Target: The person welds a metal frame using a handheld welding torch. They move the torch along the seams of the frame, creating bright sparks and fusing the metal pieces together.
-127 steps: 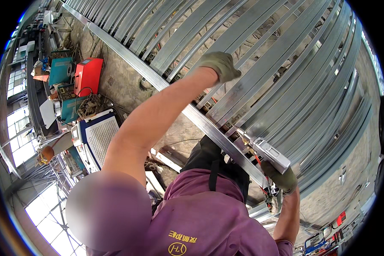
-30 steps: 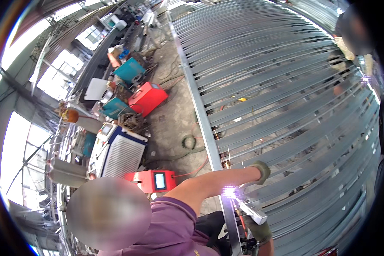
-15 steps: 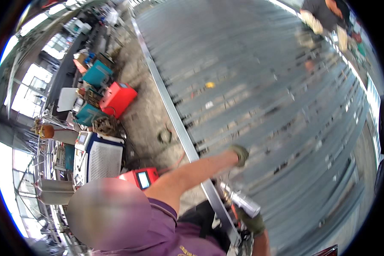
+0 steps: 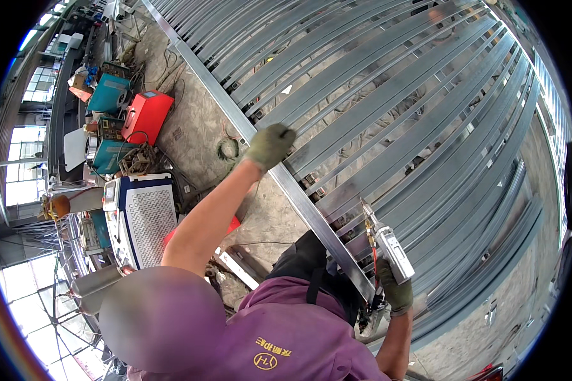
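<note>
My left hand (image 4: 271, 146), in an olive work glove, is closed at the end of a narrow metal bar (image 4: 327, 117), beside the long metal side rail (image 4: 235, 119); its fingertips are partly hidden. To the right and closer to me, my right hand (image 4: 397, 291), gloved alike, grips a silver welding gun (image 4: 389, 251). The gun's thin nozzle points up over the grey metal slats (image 4: 368, 184), and a red hose (image 4: 374, 260) runs down beside it. The slats lie side by side across the rail, with gaps between them. A blurred round patch covers my left shoulder.
At left stand a red machine (image 4: 147, 117), teal machines (image 4: 108, 95) and a white-and-blue cabinet with a perforated panel (image 4: 147, 219). Cables and a coiled hose (image 4: 227, 149) lie on the concrete floor. Loose metal strips (image 4: 515, 244) are at the right.
The view has shifted and become sharper. My left hand has gone from above the slats to beside the side rail. The right still holds the welding gun. Another person at the upper right is now out of view.
</note>
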Tool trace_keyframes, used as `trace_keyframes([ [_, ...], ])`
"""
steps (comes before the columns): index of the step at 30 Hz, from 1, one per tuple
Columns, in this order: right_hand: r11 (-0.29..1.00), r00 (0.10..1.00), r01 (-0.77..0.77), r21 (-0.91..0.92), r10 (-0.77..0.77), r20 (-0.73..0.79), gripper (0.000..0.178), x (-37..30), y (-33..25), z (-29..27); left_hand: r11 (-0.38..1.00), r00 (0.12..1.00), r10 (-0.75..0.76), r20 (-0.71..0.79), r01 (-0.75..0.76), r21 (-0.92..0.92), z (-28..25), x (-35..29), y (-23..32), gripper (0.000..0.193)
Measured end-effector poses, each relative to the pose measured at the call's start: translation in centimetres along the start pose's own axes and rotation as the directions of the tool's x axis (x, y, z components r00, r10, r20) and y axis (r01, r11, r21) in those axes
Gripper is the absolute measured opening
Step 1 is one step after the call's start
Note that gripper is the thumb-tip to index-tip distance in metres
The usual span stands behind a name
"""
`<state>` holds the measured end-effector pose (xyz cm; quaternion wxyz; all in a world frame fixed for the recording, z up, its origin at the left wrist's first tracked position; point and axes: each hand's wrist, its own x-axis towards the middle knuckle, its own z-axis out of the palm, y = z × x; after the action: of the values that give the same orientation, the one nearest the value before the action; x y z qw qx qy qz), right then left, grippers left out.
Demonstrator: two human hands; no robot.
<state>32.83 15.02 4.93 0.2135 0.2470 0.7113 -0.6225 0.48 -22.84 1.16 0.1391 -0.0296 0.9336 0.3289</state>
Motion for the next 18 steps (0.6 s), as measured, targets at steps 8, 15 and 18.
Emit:
trace_keyframes([
  [8,0.994,0.994,0.106,-0.012,-0.107,-0.029,0.027,-2.4,2.3,1.1,0.9,0.947,-0.213,0.241,0.094,0.426,-1.0,-22.7,-19.6,0.03],
  [15,0.988,0.987,0.154,0.005,-0.154,-0.047,0.026,-6.6,4.4,0.8,0.81,0.744,-0.364,0.561,-0.045,0.585,1.7,-39.6,-19.4,0.033],
  [18,0.987,0.986,0.163,-0.007,-0.163,-0.024,0.027,-7.9,4.8,1.5,0.866,0.795,-0.319,0.516,0.024,0.499,2.6,-41.5,-23.9,0.031],
])
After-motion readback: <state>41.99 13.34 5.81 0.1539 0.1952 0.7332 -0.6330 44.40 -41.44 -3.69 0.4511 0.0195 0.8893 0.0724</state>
